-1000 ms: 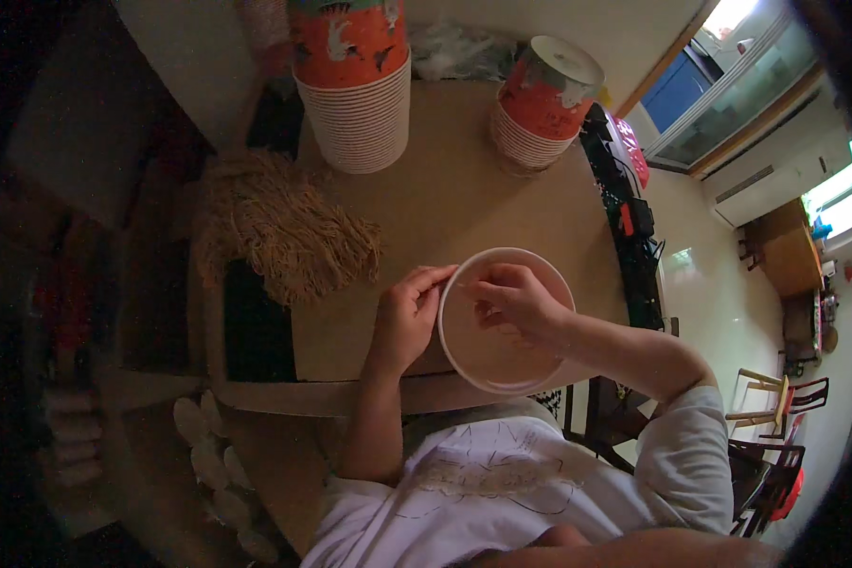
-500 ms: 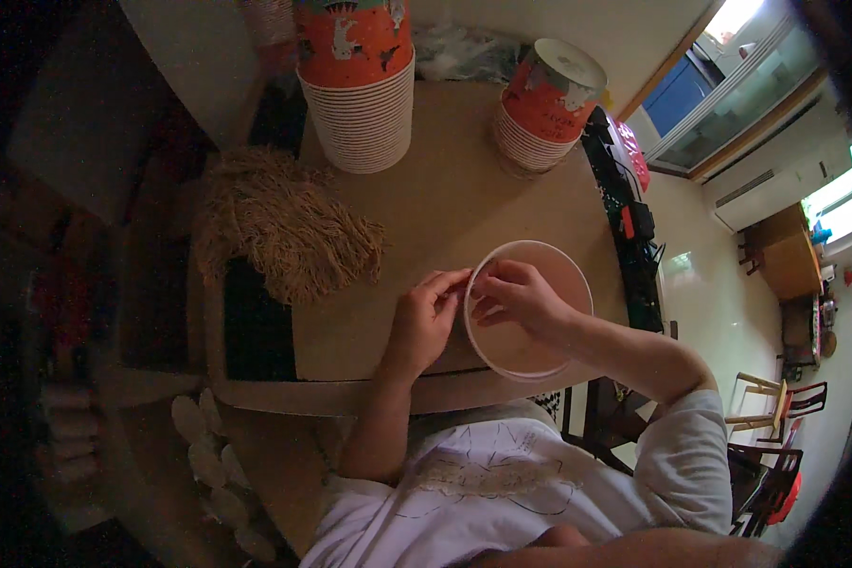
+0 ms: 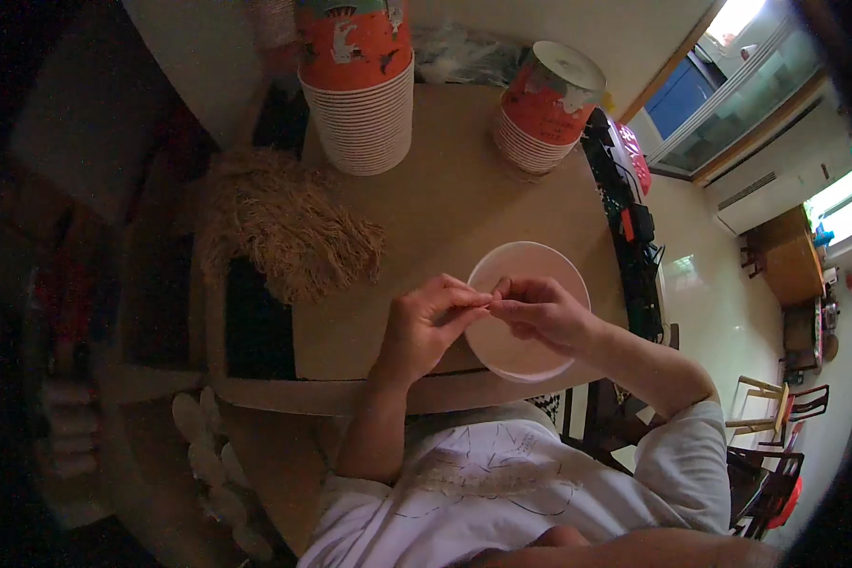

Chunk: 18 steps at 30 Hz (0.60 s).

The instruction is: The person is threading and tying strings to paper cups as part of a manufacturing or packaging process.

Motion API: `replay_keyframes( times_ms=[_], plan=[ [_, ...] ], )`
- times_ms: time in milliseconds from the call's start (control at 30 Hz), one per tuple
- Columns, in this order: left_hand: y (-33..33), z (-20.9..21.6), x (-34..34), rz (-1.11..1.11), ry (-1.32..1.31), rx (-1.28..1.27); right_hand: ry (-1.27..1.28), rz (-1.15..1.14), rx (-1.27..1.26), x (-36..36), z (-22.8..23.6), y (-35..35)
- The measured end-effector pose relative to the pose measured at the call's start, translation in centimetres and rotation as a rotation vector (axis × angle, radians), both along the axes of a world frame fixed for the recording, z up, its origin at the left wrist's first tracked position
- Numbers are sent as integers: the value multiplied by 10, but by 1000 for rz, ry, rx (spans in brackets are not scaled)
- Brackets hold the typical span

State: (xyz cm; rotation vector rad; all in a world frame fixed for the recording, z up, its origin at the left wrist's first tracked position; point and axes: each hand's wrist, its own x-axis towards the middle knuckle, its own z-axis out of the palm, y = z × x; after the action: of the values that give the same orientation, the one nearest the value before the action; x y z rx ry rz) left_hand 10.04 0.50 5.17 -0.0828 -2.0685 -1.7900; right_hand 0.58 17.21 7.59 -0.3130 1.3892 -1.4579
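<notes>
A white paper bucket [image 3: 525, 360] stands near the table's front edge, its round mouth facing up at me. Above the left part of its rim, the fingertips of my left hand [image 3: 417, 331] and my right hand [image 3: 554, 317] meet in a pinch. Whatever is between them is too small to make out. My right hand covers part of the bucket's opening. To the left lies a loose heap of brown twine lengths [image 3: 289, 227], apart from both hands.
A tall nested stack of orange-and-white paper buckets [image 3: 360, 104] stands upside down at the back. A shorter stack [image 3: 544, 109] is at the back right. Black cords and a dark power strip [image 3: 639, 227] run along the table's right edge. Clear plastic wrapping [image 3: 464, 57] lies behind.
My right hand has come up from inside the bucket to above its rim. My left hand has shifted slightly right, so the fingertips of both now meet.
</notes>
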Motion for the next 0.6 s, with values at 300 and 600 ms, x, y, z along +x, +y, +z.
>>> replay_keyframes(
  times_ms=[300,600],
  plan=[
    [6,-2,0,123,-6,-192,310,-41,105,0,10,-1],
    [8,-2,-3,196,-55,-180,729,-1,11,-5,1,-1]
  ],
)
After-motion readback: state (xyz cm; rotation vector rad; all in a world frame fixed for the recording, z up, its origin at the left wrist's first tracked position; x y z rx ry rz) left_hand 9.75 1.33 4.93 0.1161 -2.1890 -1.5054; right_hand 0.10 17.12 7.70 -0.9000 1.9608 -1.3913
